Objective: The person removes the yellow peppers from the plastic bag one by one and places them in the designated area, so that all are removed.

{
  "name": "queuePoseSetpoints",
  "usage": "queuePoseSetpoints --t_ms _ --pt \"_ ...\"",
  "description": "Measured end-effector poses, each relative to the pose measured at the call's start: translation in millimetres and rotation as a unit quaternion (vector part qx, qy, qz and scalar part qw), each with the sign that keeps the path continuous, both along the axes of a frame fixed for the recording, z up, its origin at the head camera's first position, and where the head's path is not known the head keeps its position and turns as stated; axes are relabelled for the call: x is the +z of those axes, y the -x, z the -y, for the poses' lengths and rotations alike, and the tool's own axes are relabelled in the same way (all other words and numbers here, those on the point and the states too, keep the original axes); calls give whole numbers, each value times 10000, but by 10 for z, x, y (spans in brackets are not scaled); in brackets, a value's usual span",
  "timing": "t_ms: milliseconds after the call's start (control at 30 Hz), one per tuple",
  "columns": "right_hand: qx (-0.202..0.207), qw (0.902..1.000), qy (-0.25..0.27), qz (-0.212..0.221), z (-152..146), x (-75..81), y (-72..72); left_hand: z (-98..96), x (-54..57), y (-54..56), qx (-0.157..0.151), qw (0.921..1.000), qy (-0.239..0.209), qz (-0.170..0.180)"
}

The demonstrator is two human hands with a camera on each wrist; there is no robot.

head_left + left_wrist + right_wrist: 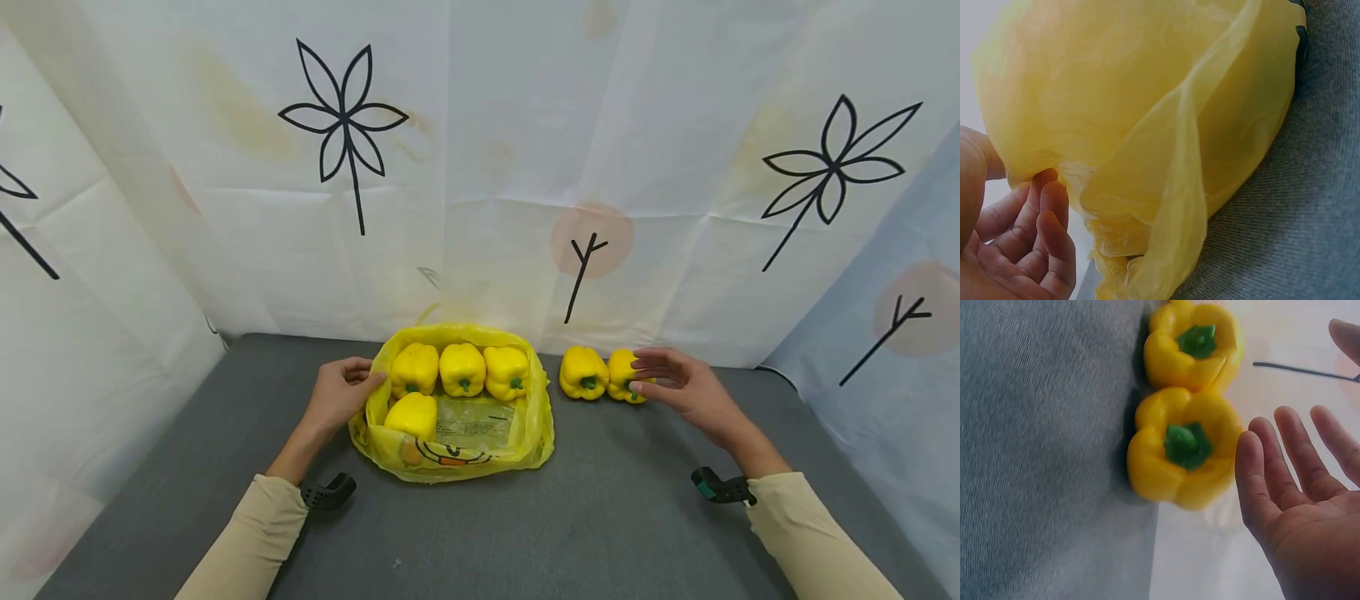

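A yellow plastic bag (542, 421) lies with its mouth wide, several yellow bell peppers (462, 368) inside along its back and left. My left hand (341, 393) pinches the bag's left rim; in the left wrist view the fingers (1054, 200) curl at the plastic. To the right of the bag, two more yellow bell peppers (583, 373) sit side by side, green stems facing me. My right hand (690, 393) hovers at the outer pepper (1186, 448), fingers extended and holding nothing. Whether its fingertips touch that pepper I cannot tell.
The dark grey table (480, 542) runs back to a white cloth wall (495, 167) printed with flowers, close behind the bag and peppers. More cloth hangs at both sides. Each wrist wears a black band (330, 492).
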State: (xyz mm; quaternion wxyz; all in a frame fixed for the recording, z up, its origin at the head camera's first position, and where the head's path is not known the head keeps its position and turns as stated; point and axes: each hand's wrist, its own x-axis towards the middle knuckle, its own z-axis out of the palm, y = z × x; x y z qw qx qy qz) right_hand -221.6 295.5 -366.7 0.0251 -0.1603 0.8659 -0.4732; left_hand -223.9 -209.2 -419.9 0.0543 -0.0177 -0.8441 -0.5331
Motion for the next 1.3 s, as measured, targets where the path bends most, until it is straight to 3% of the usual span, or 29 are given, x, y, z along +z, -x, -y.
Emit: queuePoseSetpoints --t_ms 1033,1300 --pt "929 9956 87 5 597 111 -95 12 -5 7 -48 10000 -49 52" --pt "1158 9931 -13 -198 695 171 -87 19 -14 15 -40 10000 -13 53"
